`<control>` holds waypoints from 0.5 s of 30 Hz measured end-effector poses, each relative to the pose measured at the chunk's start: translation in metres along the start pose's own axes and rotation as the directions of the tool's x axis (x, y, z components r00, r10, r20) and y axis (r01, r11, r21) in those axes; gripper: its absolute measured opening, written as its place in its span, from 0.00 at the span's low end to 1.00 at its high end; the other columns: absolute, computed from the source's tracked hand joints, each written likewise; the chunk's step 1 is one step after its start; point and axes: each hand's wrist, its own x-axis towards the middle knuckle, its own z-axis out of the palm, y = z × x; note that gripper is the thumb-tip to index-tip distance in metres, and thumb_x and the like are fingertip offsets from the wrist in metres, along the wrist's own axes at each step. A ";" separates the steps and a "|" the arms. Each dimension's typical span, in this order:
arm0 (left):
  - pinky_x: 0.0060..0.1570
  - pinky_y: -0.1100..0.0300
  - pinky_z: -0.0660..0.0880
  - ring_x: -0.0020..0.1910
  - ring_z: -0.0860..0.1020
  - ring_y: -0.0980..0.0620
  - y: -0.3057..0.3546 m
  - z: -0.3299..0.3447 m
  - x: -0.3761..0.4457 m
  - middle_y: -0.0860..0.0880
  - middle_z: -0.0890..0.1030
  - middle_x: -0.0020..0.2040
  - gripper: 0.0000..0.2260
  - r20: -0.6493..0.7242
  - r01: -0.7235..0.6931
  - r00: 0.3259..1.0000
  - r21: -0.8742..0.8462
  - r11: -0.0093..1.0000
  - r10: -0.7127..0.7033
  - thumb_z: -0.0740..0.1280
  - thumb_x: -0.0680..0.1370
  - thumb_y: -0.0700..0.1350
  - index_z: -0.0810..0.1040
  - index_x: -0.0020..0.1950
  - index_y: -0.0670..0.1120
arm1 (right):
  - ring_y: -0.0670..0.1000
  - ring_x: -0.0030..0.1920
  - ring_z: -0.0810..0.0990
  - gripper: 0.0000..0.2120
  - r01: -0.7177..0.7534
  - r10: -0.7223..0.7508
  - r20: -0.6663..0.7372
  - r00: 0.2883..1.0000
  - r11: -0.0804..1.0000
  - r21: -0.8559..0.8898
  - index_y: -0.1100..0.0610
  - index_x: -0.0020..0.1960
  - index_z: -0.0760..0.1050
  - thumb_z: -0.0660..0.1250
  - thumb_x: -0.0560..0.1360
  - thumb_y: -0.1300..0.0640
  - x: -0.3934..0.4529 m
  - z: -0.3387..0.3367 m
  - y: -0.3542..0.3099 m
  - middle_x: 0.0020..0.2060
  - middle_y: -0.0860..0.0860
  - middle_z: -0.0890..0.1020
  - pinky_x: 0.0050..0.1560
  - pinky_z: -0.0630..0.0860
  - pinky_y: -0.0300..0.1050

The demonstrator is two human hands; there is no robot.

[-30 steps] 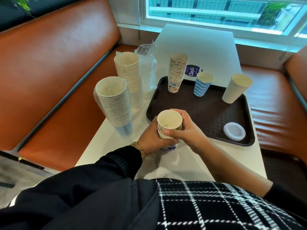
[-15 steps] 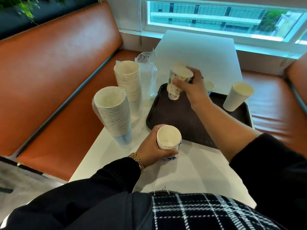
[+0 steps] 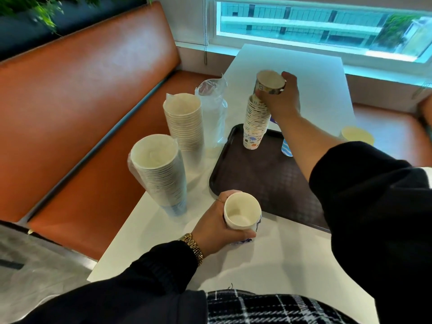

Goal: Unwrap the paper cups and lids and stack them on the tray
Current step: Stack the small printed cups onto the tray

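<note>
We can make out only one mark: on the top cup of the printed cup stack [image 3: 254,122] standing on the tray [image 3: 268,183], dark characters that look like "12", with what follows too blurred to tell. The drawings on the lowest cup of that stack carry no lettering we can read.
</note>
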 end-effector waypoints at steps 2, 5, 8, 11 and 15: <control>0.56 0.71 0.70 0.58 0.74 0.63 -0.001 0.001 0.000 0.62 0.75 0.59 0.37 -0.011 -0.002 1.000 -0.003 1.000 0.002 0.83 0.61 0.46 0.67 0.64 0.57 | 0.54 0.68 0.72 0.43 -0.022 0.026 0.053 0.998 0.996 -0.081 0.51 0.74 0.62 0.78 0.65 0.43 -0.005 0.003 0.011 0.69 0.50 0.73 0.67 0.70 0.53; 0.57 0.70 0.71 0.58 0.75 0.62 -0.001 0.001 -0.001 0.61 0.75 0.59 0.37 -0.017 -0.002 1.000 -0.010 1.000 0.002 0.83 0.62 0.45 0.67 0.64 0.56 | 0.54 0.70 0.69 0.41 -0.032 0.033 0.007 0.999 0.985 -0.167 0.51 0.74 0.63 0.74 0.68 0.38 -0.018 0.004 0.027 0.71 0.48 0.71 0.70 0.66 0.56; 0.58 0.69 0.71 0.59 0.74 0.62 -0.002 0.002 0.000 0.61 0.74 0.59 0.37 -0.009 -0.003 1.000 -0.018 1.000 0.003 0.83 0.62 0.46 0.68 0.65 0.55 | 0.53 0.70 0.69 0.34 -0.022 0.012 -0.063 0.998 0.989 -0.148 0.52 0.74 0.66 0.72 0.72 0.42 -0.040 0.001 0.031 0.70 0.50 0.72 0.70 0.66 0.54; 0.58 0.70 0.70 0.59 0.74 0.63 -0.003 0.002 0.000 0.60 0.74 0.60 0.37 -0.005 -0.012 1.000 -0.017 1.000 0.012 0.82 0.62 0.46 0.68 0.65 0.54 | 0.51 0.64 0.75 0.23 0.033 -0.038 -0.045 0.998 0.993 -0.110 0.52 0.68 0.73 0.70 0.75 0.47 -0.069 -0.003 0.033 0.64 0.50 0.78 0.66 0.71 0.51; 0.57 0.70 0.70 0.58 0.75 0.62 -0.003 0.002 0.001 0.60 0.75 0.59 0.36 0.001 -0.008 1.000 -0.042 0.999 0.008 0.81 0.62 0.47 0.68 0.65 0.53 | 0.46 0.60 0.77 0.13 -0.034 0.036 0.132 0.991 0.999 -0.015 0.49 0.62 0.76 0.68 0.78 0.50 -0.122 -0.011 0.037 0.59 0.47 0.80 0.60 0.74 0.42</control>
